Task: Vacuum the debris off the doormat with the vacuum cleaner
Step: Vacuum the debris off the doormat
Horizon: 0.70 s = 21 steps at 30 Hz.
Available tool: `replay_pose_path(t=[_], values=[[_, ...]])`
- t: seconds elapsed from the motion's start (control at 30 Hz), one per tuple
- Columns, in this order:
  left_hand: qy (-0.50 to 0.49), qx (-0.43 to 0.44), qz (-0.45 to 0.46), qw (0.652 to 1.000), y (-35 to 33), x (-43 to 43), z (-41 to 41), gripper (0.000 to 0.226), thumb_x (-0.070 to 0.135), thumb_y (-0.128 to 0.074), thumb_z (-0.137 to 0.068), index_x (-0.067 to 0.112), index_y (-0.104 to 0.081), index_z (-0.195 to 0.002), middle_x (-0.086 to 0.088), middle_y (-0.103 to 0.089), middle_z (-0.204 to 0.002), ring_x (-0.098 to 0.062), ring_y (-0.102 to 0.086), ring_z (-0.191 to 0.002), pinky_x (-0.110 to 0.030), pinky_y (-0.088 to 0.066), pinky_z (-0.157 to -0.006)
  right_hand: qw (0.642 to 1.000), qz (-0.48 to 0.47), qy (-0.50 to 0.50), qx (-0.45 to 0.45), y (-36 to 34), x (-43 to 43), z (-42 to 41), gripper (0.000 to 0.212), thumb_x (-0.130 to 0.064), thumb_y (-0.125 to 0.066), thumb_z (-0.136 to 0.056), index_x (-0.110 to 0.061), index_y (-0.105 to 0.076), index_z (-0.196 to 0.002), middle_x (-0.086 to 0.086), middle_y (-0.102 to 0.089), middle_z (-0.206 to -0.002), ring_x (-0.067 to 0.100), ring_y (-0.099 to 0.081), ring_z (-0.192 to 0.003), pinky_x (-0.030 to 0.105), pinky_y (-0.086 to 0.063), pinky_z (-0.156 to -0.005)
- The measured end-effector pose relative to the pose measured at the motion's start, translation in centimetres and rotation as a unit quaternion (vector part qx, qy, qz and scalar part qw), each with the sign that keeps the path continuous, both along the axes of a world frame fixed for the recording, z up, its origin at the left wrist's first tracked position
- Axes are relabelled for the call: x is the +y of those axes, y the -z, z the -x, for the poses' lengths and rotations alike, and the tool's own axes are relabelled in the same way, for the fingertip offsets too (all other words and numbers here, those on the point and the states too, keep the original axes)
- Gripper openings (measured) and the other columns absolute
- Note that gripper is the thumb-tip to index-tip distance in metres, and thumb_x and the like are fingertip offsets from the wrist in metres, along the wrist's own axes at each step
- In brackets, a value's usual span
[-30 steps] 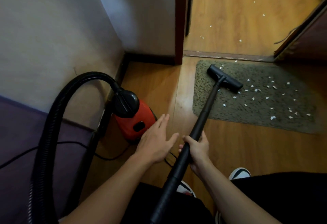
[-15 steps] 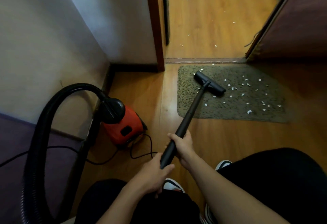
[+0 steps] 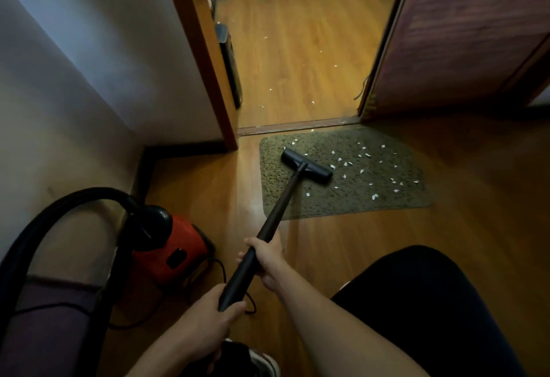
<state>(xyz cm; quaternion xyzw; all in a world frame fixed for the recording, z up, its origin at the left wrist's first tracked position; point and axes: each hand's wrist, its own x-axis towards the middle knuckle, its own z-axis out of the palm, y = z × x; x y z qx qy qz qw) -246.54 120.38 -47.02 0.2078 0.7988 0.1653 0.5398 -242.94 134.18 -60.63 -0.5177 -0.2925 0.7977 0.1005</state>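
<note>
Both hands grasp the vacuum's black wand: the left hand is curled round its near end, and the right hand is clenched round it farther along. The wand slants away to the far right, and its flat floor head rests on the left part of the green doormat, which lies on the wooden floor just before the doorway. White debris is scattered over the mat to the right of the head; a few scraps lie beyond the threshold too. The red vacuum cleaner sits near the left wall, its black hose arching off to the left.
</note>
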Motion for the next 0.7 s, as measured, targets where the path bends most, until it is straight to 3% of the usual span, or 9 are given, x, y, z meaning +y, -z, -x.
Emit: replay_pose_path(t=[0.13,0.2,0.27,0.33,0.43,0.5,0.57,0.7], values=[[0.015,0.013,0.013,1.000,0.1,-2.1,-0.7,0.028,0.043,-0.055,-0.098,0.033,-0.048,-0.122,0.008,-0.061,-0.107,-0.007,-0.062,-0.093,-0.022,-0.047,-0.080,1.000,-0.004,-0.002,-0.023,-0.1,-0.7,-0.7,0.082,-0.001,-0.065,-0.095,-0.034,-0.022,-0.157,0.022,-0.061,-0.119,0.022,-0.072,-0.055,0.037,-0.062,-0.058],[0.014,0.011,0.025,1.000,0.3,-2.4,-0.8,0.033,0.043,-0.058,-0.095,0.030,-0.048,-0.124,0.008,-0.060,-0.113,-0.007,-0.061,-0.102,-0.021,-0.046,-0.088,1.000,0.000,-0.020,-0.022,-0.1,-1.3,-1.3,0.081,-0.001,-0.062,-0.096,-0.034,-0.020,-0.157,0.023,-0.059,-0.122,0.022,-0.072,-0.057,0.036,-0.061,-0.057],[-0.009,-0.020,0.027,0.999,0.7,-2.1,-0.8,0.034,0.038,-0.059,-0.095,0.021,-0.050,-0.123,0.002,-0.062,-0.109,-0.009,-0.065,-0.096,-0.020,-0.048,-0.078,0.999,-0.004,-0.035,-0.017,-0.6,-1.5,-1.9,0.083,0.001,-0.060,-0.096,-0.035,-0.018,-0.157,0.022,-0.057,-0.122,0.023,-0.072,-0.059,0.036,-0.060,-0.057],[-0.035,-0.065,0.033,0.997,1.2,-1.0,-0.8,0.032,0.029,-0.057,-0.098,0.017,-0.045,-0.125,-0.005,-0.065,-0.102,-0.015,-0.067,-0.078,-0.026,-0.053,-0.071,0.998,-0.016,-0.050,-0.026,-0.8,-1.7,-2.2,0.083,0.003,-0.059,-0.095,-0.033,-0.019,-0.157,0.021,-0.057,-0.121,0.024,-0.071,-0.061,0.035,-0.060,-0.057],[-0.085,-0.095,0.018,0.992,2.5,0.8,-1.3,0.033,0.023,-0.054,-0.098,0.019,-0.039,-0.127,-0.015,-0.064,-0.102,-0.026,-0.066,-0.073,-0.043,-0.059,-0.076,0.996,-0.038,-0.069,-0.042,-0.4,-1.5,-3.0,0.071,0.003,-0.060,-0.094,-0.028,-0.027,-0.149,0.020,-0.059,-0.115,0.025,-0.070,-0.063,0.036,-0.060,-0.057],[-0.112,-0.112,0.007,0.987,3.3,2.0,-2.2,0.033,0.023,-0.054,-0.098,0.017,-0.038,-0.125,-0.017,-0.063,-0.100,-0.028,-0.066,-0.070,-0.047,-0.060,-0.075,0.995,-0.048,-0.079,-0.047,0.4,-0.7,-3.9,0.064,0.002,-0.061,-0.094,-0.026,-0.032,-0.143,0.021,-0.060,-0.112,0.025,-0.070,-0.061,0.037,-0.060,-0.058],[-0.120,-0.113,0.013,0.986,4.3,3.3,-3.3,0.032,0.028,-0.052,-0.099,0.018,-0.035,-0.125,-0.015,-0.062,-0.100,-0.026,-0.066,-0.066,-0.041,-0.062,-0.067,0.994,-0.053,-0.075,-0.052,1.0,0.2,-4.6,0.062,0.002,-0.062,-0.094,-0.022,-0.034,-0.143,0.021,-0.060,-0.109,0.024,-0.069,-0.056,0.038,-0.060,-0.057],[-0.102,-0.065,0.000,0.993,6.0,4.8,-4.2,0.029,0.034,-0.044,-0.103,0.021,-0.032,-0.126,-0.008,-0.060,-0.091,-0.015,-0.059,-0.049,-0.025,-0.049,-0.045,0.994,-0.056,-0.068,-0.059,2.1,1.6,-4.0,0.063,0.003,-0.061,-0.095,-0.024,-0.035,-0.146,0.020,-0.059,-0.104,0.021,-0.065,-0.047,0.033,-0.057,-0.048]])
